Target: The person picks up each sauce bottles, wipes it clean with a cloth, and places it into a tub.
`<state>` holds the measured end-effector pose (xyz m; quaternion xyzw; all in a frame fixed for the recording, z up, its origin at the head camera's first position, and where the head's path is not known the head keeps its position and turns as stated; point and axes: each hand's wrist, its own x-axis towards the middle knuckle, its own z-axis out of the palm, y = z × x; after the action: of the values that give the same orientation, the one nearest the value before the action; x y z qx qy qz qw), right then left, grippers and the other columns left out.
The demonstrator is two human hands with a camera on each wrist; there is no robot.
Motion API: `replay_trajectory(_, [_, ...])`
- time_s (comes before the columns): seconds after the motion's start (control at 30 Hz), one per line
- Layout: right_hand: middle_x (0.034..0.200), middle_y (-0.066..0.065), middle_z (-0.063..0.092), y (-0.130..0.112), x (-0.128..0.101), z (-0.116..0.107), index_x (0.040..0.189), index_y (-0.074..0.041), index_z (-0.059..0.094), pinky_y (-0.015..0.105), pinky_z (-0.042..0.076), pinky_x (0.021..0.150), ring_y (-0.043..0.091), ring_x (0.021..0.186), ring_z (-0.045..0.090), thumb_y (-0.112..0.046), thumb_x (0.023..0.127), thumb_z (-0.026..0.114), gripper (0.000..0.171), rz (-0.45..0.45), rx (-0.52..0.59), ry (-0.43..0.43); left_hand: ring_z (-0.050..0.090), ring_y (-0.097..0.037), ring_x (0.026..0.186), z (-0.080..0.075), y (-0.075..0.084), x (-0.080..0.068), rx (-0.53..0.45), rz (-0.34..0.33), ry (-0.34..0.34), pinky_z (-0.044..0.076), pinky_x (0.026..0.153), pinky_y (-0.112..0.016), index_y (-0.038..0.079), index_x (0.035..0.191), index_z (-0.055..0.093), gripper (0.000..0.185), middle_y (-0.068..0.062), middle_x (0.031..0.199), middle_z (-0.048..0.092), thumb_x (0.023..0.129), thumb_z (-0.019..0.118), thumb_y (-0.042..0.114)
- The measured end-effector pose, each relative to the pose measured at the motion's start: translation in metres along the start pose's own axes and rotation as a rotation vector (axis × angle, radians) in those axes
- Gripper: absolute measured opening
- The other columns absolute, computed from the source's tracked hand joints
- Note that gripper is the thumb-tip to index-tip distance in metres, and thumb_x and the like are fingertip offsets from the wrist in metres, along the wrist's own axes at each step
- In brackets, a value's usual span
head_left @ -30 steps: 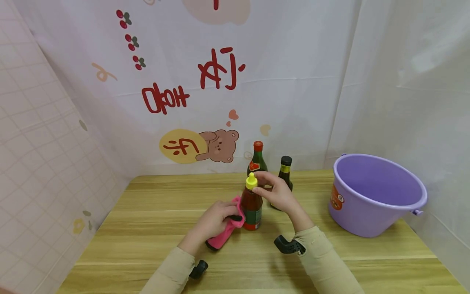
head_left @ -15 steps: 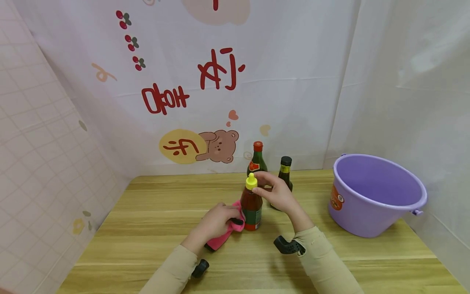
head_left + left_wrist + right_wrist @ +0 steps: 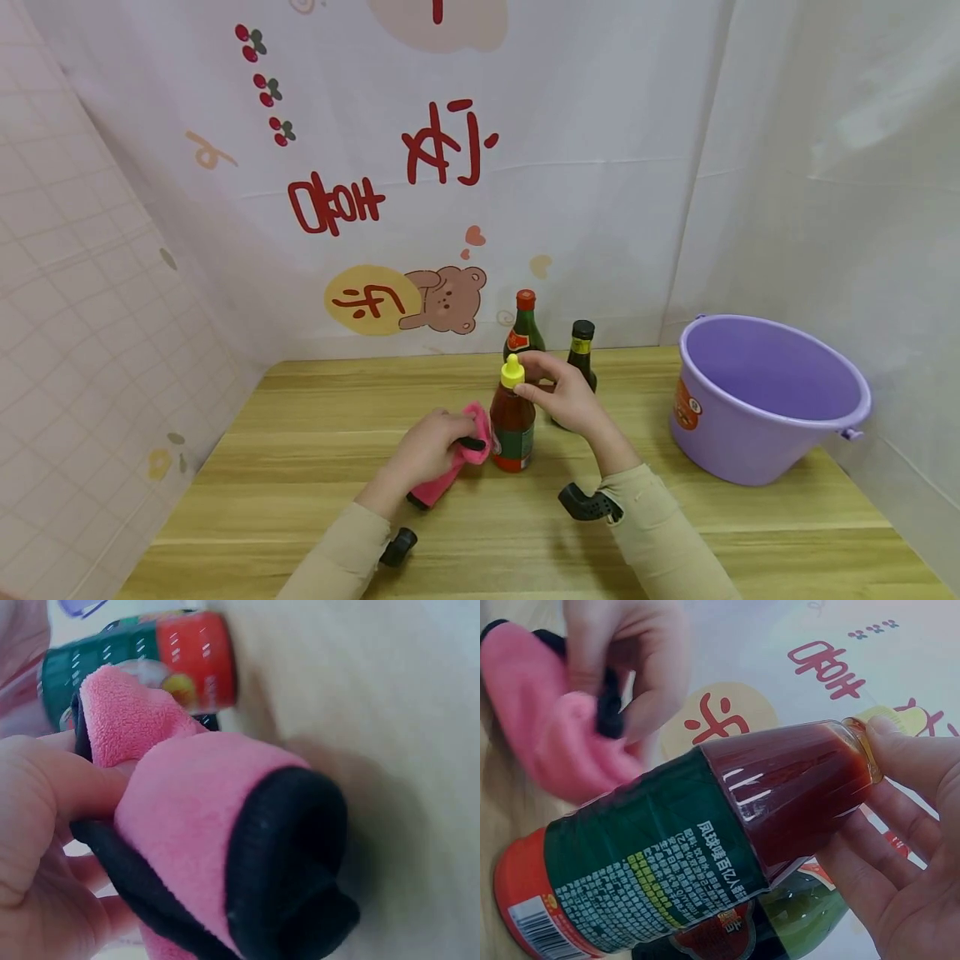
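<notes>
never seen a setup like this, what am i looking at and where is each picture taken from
No machine here: a person is doing this bare-handed. The wide view is filmed from the person's head, the two close views from the left and right wrists. The left hand holds a pink cloth. The right hand holds a sauce bottle near its yellow cap. Farther back stand a red-capped bottle and a black-capped bottle; a purple bucket sits to the right on the wooden table.

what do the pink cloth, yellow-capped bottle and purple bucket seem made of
Pink cloth: matte fabric, probably microfibre, given its fuzzy pile. Yellow-capped bottle: glossy, see-through glass or plastic, with bright highlights. Purple bucket: likely plastic, smooth with soft sheen.
</notes>
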<state>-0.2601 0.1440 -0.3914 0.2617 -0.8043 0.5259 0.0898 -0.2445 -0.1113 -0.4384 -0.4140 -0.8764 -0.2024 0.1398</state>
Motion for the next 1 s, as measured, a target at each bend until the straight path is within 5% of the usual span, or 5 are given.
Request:
replay_trajectory(0.27, [0.113,0.015,0.067,-0.001,0.000,0.001,0.128,-0.003,0.059,0.047,0.055,0.086,0.030,0.102,0.065,-0.008,0.091,0.071,0.039,0.000,-0.009,0.008,0.065,-0.016,0.082,-0.033,0.001,0.010,-0.031,-0.008,0.171,0.053,0.081,-0.038,0.016,0.091,0.070,0.028,0.006,0.090,0.071,0.080,0.073,-0.010])
replay_trajectory(0.47, [0.112,0.015,0.067,-0.001,0.000,0.001,0.128,-0.003,0.060,0.046,0.055,0.085,0.030,0.101,0.065,-0.007,0.091,0.071,0.039,-0.005,-0.007,0.008,0.067,-0.020,0.103,-0.053,0.013,0.022,-0.058,0.017,0.252,0.049,0.090,-0.042,0.013,0.095,0.070,0.028,0.002,0.100,0.073,0.081,0.072,-0.011])
replay_trajectory(0.63, [0.111,0.015,0.067,0.000,0.002,0.002,0.127,-0.002,0.060,0.045,0.056,0.084,0.030,0.101,0.065,-0.005,0.090,0.071,0.039,-0.012,-0.007,0.012,0.058,-0.021,0.123,-0.061,0.028,0.030,-0.096,0.032,0.277,0.046,0.098,-0.043,0.012,0.097,0.071,0.028,-0.001,0.109,0.073,0.082,0.071,-0.012])
replay_trajectory(1.0, [0.110,0.015,0.067,0.000,0.002,0.002,0.128,-0.002,0.060,0.042,0.056,0.082,0.030,0.099,0.065,-0.004,0.090,0.071,0.039,-0.011,0.003,0.017,0.056,-0.024,0.126,-0.058,0.039,0.037,-0.076,0.044,0.255,0.045,0.097,-0.043,0.013,0.100,0.073,0.028,-0.003,0.114,0.072,0.082,0.073,-0.008])
